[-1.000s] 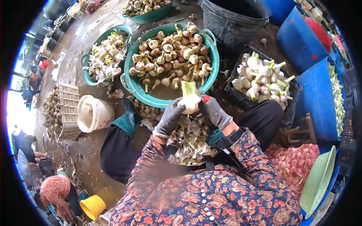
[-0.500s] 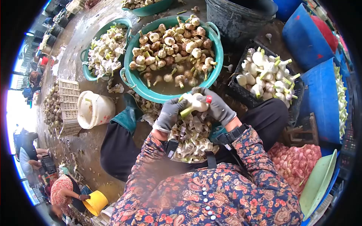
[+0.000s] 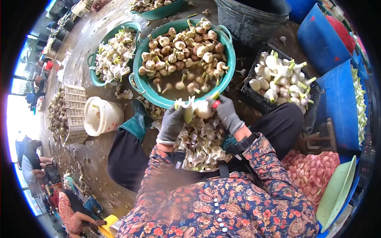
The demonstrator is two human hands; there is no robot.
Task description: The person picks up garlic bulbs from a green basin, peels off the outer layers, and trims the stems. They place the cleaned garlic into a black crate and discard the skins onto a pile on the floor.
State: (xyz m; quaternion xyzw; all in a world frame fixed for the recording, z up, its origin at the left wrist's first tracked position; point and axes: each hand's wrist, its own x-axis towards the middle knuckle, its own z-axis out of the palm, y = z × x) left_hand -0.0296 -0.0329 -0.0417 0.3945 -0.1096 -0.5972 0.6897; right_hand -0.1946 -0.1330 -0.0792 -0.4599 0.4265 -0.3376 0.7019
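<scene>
A white garlic bulb (image 3: 203,110) is between my two gloved hands, just past the near rim of the large green tub (image 3: 139,85). My right hand (image 3: 229,114) is closed at the bulb's right side, by its green stem, with a small red piece at the thumb. My left hand (image 3: 172,123) pinches a strip of pale green and white garlic skin (image 3: 188,112) that stands off the bulb's left side. Muddy, unpeeled garlic bulbs (image 3: 180,45) sit in brown water in the tub. Loose garlic skins (image 3: 202,148) are heaped below my hands.
On the right, a black crate (image 3: 254,92) holds cleaned white bulbs, beside blue bins (image 3: 331,93). A smaller green basin (image 3: 93,73) of peelings, a white bucket (image 3: 113,116) and a dark tub (image 3: 254,23) stand around. Another person (image 3: 73,214) is at lower left.
The bulb has turned, its stem now towards my right hand. My left hand has drawn a skin strip away to the left. The other person has shifted with the yellow bucket.
</scene>
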